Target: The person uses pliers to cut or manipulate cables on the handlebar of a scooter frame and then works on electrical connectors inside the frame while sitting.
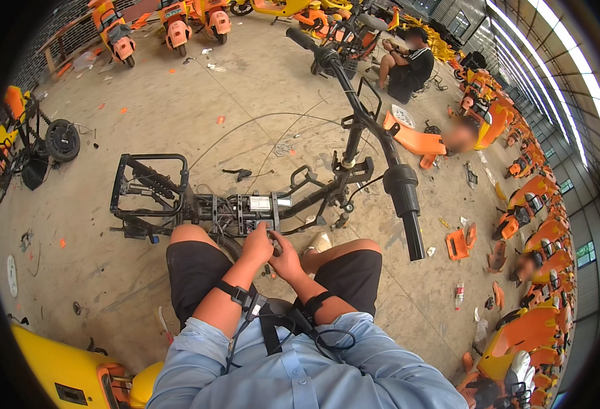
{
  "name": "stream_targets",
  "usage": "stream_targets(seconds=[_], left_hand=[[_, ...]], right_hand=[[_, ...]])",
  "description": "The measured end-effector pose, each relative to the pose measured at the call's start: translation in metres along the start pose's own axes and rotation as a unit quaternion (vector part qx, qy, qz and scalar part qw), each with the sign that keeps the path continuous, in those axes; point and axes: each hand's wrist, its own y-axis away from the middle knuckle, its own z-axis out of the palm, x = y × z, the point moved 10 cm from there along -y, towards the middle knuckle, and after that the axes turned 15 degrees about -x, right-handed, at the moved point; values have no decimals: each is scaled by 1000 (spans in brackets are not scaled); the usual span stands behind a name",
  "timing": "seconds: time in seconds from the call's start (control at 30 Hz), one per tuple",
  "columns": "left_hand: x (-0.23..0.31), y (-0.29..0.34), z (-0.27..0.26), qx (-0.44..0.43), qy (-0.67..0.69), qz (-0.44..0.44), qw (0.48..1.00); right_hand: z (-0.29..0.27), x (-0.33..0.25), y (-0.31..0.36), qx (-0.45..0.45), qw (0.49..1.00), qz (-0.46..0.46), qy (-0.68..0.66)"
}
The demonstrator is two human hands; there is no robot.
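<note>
A stripped black scooter frame [305, 200] stands across in front of my knees. Its square rear rack [153, 157] is on the left and its handlebar [375, 123] rises on the right. Over the near side of the frame's middle, my left hand [258, 244] is closed, fingers pointing at the frame. Close against it, my right hand [287, 260] is closed too. A small dark piece shows between the two hands; fingers cover most of it, so its kind is unclear. Just beyond my hands, a box with a white label [260, 203] sits in the frame.
A brake lever [237, 174] lies on the concrete floor behind the frame, among scraps. Orange panels [457, 244] and a bottle [459, 296] lie to the right, near rows of orange-yellow scooters [542, 235]. Another person [409, 68] sits far right. A yellow scooter body [61, 365] is near left.
</note>
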Motion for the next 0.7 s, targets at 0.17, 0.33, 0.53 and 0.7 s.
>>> stream_targets(seconds=[0.17,0.33,0.53,0.7], left_hand=[[4,2,-2,-7,-19,-7,1000],[5,-7,5,-2,-6,1,1000],[14,-14,14,18,-54,32,998],[14,-12,14,47,-119,9,992]], right_hand=[[-1,4,0,-12,1000,4,23],[-10,5,3,11,998,-17,59],[-22,6,9,17,999,12,47],[-30,6,12,52,994,0,94]])
